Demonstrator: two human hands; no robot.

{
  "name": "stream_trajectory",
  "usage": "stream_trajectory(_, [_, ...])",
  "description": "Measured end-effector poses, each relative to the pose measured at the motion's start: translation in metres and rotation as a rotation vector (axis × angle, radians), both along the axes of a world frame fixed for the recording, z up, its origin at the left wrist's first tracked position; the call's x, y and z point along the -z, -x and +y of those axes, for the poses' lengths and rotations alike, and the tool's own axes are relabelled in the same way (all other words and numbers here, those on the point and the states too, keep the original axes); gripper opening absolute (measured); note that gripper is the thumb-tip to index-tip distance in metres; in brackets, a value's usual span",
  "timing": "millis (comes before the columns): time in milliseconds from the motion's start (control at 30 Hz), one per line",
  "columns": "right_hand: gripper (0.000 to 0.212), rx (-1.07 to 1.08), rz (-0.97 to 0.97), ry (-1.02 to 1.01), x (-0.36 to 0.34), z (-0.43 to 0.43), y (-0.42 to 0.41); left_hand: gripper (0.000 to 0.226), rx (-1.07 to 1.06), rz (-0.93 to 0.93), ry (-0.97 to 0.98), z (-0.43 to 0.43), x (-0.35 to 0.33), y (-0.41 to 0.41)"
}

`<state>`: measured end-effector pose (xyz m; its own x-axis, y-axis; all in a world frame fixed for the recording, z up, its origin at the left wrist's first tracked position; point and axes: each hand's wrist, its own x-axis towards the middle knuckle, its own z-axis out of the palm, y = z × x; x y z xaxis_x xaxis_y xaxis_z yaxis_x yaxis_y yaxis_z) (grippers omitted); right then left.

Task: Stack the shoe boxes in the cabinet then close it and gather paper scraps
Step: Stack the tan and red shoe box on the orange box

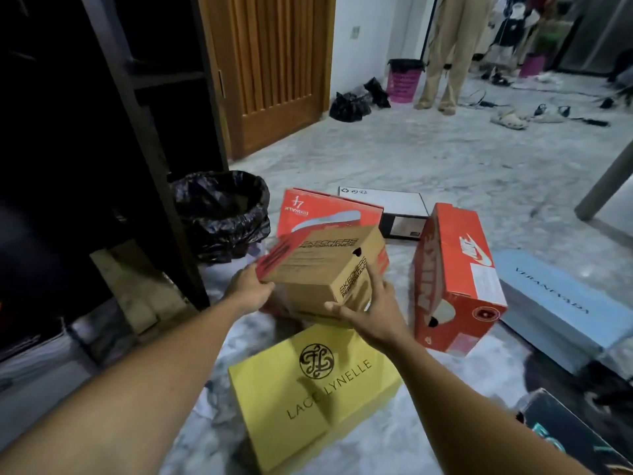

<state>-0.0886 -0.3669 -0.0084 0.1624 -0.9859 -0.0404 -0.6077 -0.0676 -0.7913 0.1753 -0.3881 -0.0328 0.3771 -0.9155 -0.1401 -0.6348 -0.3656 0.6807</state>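
I see my two bare arms reaching forward over a pale marble floor (428, 156). Both hands grip one brown Skechers shoe box (322, 265), tilted and lifted clear of the floor. My left hand (251, 286) curls round its left end. My right hand (368, 311) clasps its near right corner, thumb along the front and fingers up the side.

Just below the held box a yellow Lace Lynelle box (308, 389) lies flat on the floor. Behind it a red box (325, 210) stands, with a white-topped box (394, 204) beyond. To the right an orange Nike box (455, 279) stands on its side, beside a light blue box (555, 303) lying flat. A dark box (575, 437) shows at the lower right corner.

At the left the dark cabinet (113, 138) stands open, its inside too dim to read. A bin lined with a black bag (222, 214) sits beside it, near a wooden door (270, 63).
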Motion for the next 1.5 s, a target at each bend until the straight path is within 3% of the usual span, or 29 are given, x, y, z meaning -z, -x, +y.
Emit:
stream_trajectory(167, [0.119, -0.045, 0.017, 0.084, 0.012, -0.019, -0.015, 0.052, -0.037, 0.028, -0.028, -0.015, 0.033, -0.025])
stream_trajectory(400, [0.098, -0.057, 0.077, 0.159, 0.018, -0.025, -0.021, 0.098, -0.036, 0.205, 0.018, -0.025, 0.071, -0.050])
stream_trajectory(600, [0.081, -0.020, 0.020, 0.117, 0.024, -0.026, -0.004, 0.133, -0.054, 0.428, 0.111, -0.035, 0.077, -0.053])
stream_trajectory(700, [0.083, -0.020, -0.010, 0.089, 0.030, -0.032, 0.002, 0.109, -0.085, 0.437, 0.134, -0.030, 0.065, -0.045])
stream_trajectory(833, [0.095, 0.050, -0.292, -0.009, 0.025, -0.034, 0.000, 0.125, -0.131, 0.422, 0.130, -0.021, 0.054, -0.041])
stream_trajectory(900, [0.095, 0.078, -0.383, -0.044, 0.017, -0.031, 0.002, 0.121, -0.121, 0.443, 0.087, -0.015, 0.046, -0.042])
stream_trajectory(1000, [0.102, 0.107, -0.403, -0.079, 0.008, -0.024, 0.014, 0.114, -0.057, 0.510, 0.052, -0.004, 0.028, -0.042])
stream_trajectory(1133, [0.099, 0.130, -0.450, -0.141, -0.011, -0.004, 0.029, 0.088, 0.069, 0.502, -0.002, 0.022, -0.006, -0.032])
stream_trajectory(1333, [0.110, 0.110, -0.492, -0.066, -0.072, 0.044, 0.046, 0.072, 0.188, 0.368, 0.129, 0.083, -0.074, -0.009])
stream_trajectory(1400, [0.103, 0.064, -0.544, -0.061, -0.103, 0.064, 0.050, 0.078, 0.214, 0.326, 0.191, 0.105, -0.103, -0.004])
stream_trajectory(1500, [0.076, -0.030, -0.507, -0.011, -0.145, 0.097, 0.058, 0.090, 0.231, 0.251, 0.277, 0.143, -0.149, -0.001])
